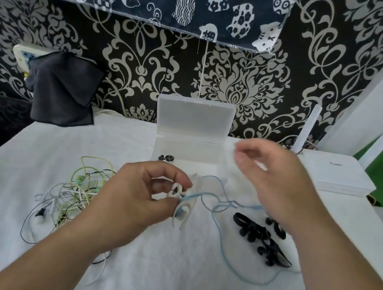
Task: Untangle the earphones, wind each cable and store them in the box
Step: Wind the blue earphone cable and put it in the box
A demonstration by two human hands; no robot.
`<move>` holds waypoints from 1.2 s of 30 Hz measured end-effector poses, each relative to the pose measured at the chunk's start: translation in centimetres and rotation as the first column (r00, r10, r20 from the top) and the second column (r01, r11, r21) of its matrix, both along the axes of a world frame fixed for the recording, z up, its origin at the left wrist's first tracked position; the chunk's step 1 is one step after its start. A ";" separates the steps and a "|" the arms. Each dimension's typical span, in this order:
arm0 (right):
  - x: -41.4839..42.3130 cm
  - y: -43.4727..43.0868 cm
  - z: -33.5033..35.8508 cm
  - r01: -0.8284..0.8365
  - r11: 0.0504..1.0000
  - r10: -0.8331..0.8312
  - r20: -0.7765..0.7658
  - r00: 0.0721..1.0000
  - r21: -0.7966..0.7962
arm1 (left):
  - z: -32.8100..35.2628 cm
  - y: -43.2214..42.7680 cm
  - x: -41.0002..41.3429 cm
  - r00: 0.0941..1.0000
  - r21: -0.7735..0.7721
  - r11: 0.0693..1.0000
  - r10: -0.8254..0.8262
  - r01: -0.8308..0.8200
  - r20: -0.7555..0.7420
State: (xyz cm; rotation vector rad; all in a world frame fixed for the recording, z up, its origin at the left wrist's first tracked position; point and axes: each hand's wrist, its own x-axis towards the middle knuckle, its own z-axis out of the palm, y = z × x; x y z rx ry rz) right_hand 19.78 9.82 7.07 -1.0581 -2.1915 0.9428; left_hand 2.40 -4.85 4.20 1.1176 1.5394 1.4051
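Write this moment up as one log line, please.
left hand pinches winder with blue cable | right hand blurred, grip unclear | box open | tangle beside left arm

The left grip (142, 194) is a bare hand, and the left forearm (64, 245) behind it is bare too, uncovered all the way to the near edge of view. The right grip (277, 181) and right forearm (333, 255) are equally bare. The right fingers (243, 154) are blurred, so finer detail cannot be told.
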 end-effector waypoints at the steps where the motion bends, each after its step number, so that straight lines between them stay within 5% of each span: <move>1: -0.6 -0.9 0.3 -0.142 0.984 0.141 -0.018 0.990 -0.112 | -0.1 0.0 0.1 1.000 0.008 1.000 0.002 -0.002 0.000; 4: -1.5 -2.5 0.2 -0.329 0.873 0.362 0.027 0.932 -0.361 | -0.1 0.1 0.2 1.000 0.056 0.998 0.012 -0.011 -0.011; 6: -1.6 -2.5 -0.2 -0.345 0.852 0.404 0.076 0.912 -0.394 | 0.2 0.1 0.3 0.999 0.077 0.996 0.041 -0.041 0.001; 18: -3.1 -3.7 -1.3 -0.278 0.747 0.168 -0.233 0.958 -0.604 | -0.3 0.3 0.6 0.990 0.136 0.985 0.119 -0.108 -0.079; 20: -3.3 -3.7 -1.6 -0.271 0.718 0.101 -0.289 0.952 -0.641 | -0.6 0.4 0.5 0.991 0.133 0.982 0.133 -0.132 -0.003; 25: -3.5 -3.2 -1.8 -0.295 0.650 -0.051 -0.427 0.903 -0.701 | -0.7 0.5 0.4 0.867 0.064 0.992 0.060 -0.105 0.495; 36: -3.1 -2.8 -1.6 -0.313 0.660 -0.022 -0.433 0.901 -0.683 | -0.4 0.7 0.6 0.750 -0.047 0.998 0.067 -0.048 0.658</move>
